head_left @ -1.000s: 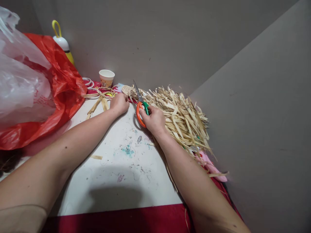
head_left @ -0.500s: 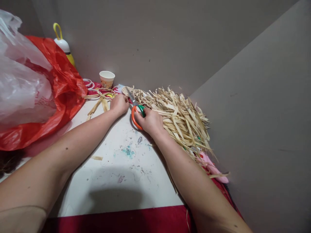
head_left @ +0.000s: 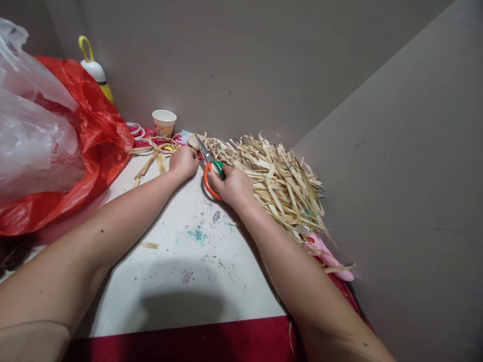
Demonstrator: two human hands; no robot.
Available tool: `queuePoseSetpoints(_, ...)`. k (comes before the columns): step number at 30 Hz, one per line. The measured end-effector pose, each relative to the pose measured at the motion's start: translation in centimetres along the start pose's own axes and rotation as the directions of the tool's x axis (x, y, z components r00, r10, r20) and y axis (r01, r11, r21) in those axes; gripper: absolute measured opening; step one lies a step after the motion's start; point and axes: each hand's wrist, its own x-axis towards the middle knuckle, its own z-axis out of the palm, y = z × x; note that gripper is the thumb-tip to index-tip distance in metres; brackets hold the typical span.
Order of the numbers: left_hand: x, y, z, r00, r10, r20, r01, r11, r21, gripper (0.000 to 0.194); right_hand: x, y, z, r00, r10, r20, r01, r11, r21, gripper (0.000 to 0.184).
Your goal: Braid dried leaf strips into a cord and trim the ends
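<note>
My right hand (head_left: pixel 233 187) is closed round scissors (head_left: pixel 210 167) with one orange and one green handle loop; the blades point up and left toward a small woven straw coil (head_left: pixel 194 140). My left hand (head_left: pixel 184 161) is curled into a fist just left of the blades, pinching straw that I cannot make out clearly. A big pile of pale straw strips (head_left: pixel 279 181) lies right of my right hand, touching it. Both hands rest on the stained white tabletop (head_left: pixel 181 251).
A red plastic bag (head_left: pixel 75 151) under a clear bag (head_left: pixel 30 120) fills the left. A paper cup (head_left: pixel 163 122), white rings (head_left: pixel 135 128), a tied straw bundle (head_left: pixel 153 156) and a yellow-handled bottle (head_left: pixel 94 68) stand at the back. Grey walls close the back and right; a pink object (head_left: pixel 332 259) lies under the straw.
My right hand has shifted left with the scissors, tipping the blades from nearly upright to slanting left, closer to my left hand. The left hand has hardly moved.
</note>
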Motion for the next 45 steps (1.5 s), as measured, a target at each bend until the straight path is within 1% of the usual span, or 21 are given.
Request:
queuePoseSetpoints(2,0.00,0.02,-0.01,1.000,-0.001,0.008,0.001,1.000,-0.005,0.014,0.04,0.21,-0.17,0.996,0.023,-0.082,-0.020,0.999,0.034,0.055)
queuePoseSetpoints(4,0.01,-0.01,0.03,1.000,0.004,0.010,-0.004,1.000,-0.013,0.015,0.02,0.24,-0.24,0.994,0.029,-0.106,-0.023,0.998,0.055,0.057)
queuePoseSetpoints(8,0.07,-0.14,0.15,1.000,0.010,-0.013,-0.011,1.000,-0.020,0.014,0.01,-0.08,-0.03,0.999,-0.010,0.049,0.009,1.000,0.019,0.053)
queuePoseSetpoints(9,0.08,-0.15,0.16,1.000,0.011,-0.015,-0.011,1.000,-0.018,0.013,0.02,-0.12,-0.02,0.998,-0.009,0.063,0.008,1.000,0.015,0.052)
queuePoseSetpoints(10,0.08,-0.14,0.16,1.000,0.010,-0.014,-0.010,1.000,-0.014,0.013,0.03,-0.13,-0.05,0.999,-0.003,0.050,0.002,1.000,0.019,0.052)
queuePoseSetpoints(14,0.03,-0.03,0.08,1.000,0.014,-0.013,-0.013,1.000,0.009,0.015,0.07,-0.03,-0.22,0.995,0.039,-0.096,-0.034,0.998,0.056,0.056)
queuePoseSetpoints(15,0.01,-0.02,0.06,1.000,0.018,-0.015,-0.018,1.000,0.013,0.015,0.09,-0.05,-0.16,0.995,0.034,-0.092,-0.029,0.998,0.052,0.056)
queuePoseSetpoints(19,-0.02,-0.05,0.07,1.000,0.026,-0.014,-0.026,1.000,0.016,0.016,0.20,-0.28,0.25,0.998,-0.005,0.060,0.005,1.000,0.000,0.052)
queuePoseSetpoints(20,-0.01,-0.06,0.09,1.000,0.024,-0.012,-0.024,1.000,0.017,0.017,0.21,-0.31,0.25,0.998,-0.009,0.067,0.009,1.000,-0.005,0.051)
queuePoseSetpoints(21,0.00,-0.07,0.11,1.000,0.022,-0.009,-0.021,1.000,0.018,0.017,0.20,-0.31,0.18,0.999,-0.009,0.048,0.009,1.000,-0.004,0.051)
queuePoseSetpoints(24,0.05,-0.08,0.16,1.000,0.012,-0.005,-0.012,1.000,0.025,0.017,0.14,-0.25,-0.12,0.997,0.013,-0.080,-0.012,1.000,0.014,0.055)
queuePoseSetpoints(26,0.07,-0.07,0.16,1.000,0.011,-0.005,-0.011,1.000,0.028,0.016,0.16,-0.28,-0.11,0.994,0.019,-0.108,-0.018,1.000,0.018,0.058)
queuePoseSetpoints(30,0.03,0.01,0.06,1.000,0.015,0.006,-0.015,1.000,0.021,0.017,0.37,-0.32,0.24,0.999,-0.006,0.052,0.007,1.000,-0.025,0.052)
queuePoseSetpoints(31,0.00,0.04,0.03,1.000,0.010,0.009,-0.010,1.000,0.023,0.018,0.41,-0.27,0.21,0.998,-0.006,0.065,0.008,0.999,-0.032,0.051)
queuePoseSetpoints(32,-0.04,0.07,0.01,1.000,0.002,0.010,-0.002,1.000,0.027,0.018,0.42,-0.20,0.08,0.999,0.000,0.048,0.002,0.999,-0.032,0.051)
queuePoseSetpoints(36,-0.08,0.11,0.08,1.000,0.003,0.011,-0.003,1.000,0.024,0.020,0.22,-0.03,-0.59,0.990,0.044,-0.131,-0.044,0.999,0.000,0.057)
queuePoseSetpoints(37,-0.05,0.08,0.11,1.000,0.006,0.009,-0.006,1.000,0.015,0.020,0.16,-0.09,-0.60,0.989,0.041,-0.139,-0.041,0.999,0.005,0.058)
queuePoseSetpoints(38,-0.03,0.04,0.13,1.000,0.012,0.007,-0.012,1.000,0.006,0.020,0.13,-0.18,-0.51,0.992,0.031,-0.121,-0.031,1.000,0.003,0.058)
queuePoseSetpoints(42,0.03,-0.07,0.09,1.000,0.022,-0.002,-0.022,1.000,-0.023,0.015,0.24,-0.39,-0.02,0.999,-0.018,0.042,0.020,0.999,-0.030,0.051)
queuePoseSetpoints(43,0.01,-0.06,0.06,1.000,0.020,-0.004,-0.020,1.000,-0.017,0.014,0.27,-0.34,-0.06,0.999,-0.009,0.036,0.010,0.999,-0.033,0.050)
queuePoseSetpoints(45,-0.03,0.00,0.02,1.000,0.014,-0.007,-0.014,1.000,0.004,0.015,0.27,-0.16,-0.37,0.999,0.021,-0.035,-0.022,0.999,-0.023,0.052)
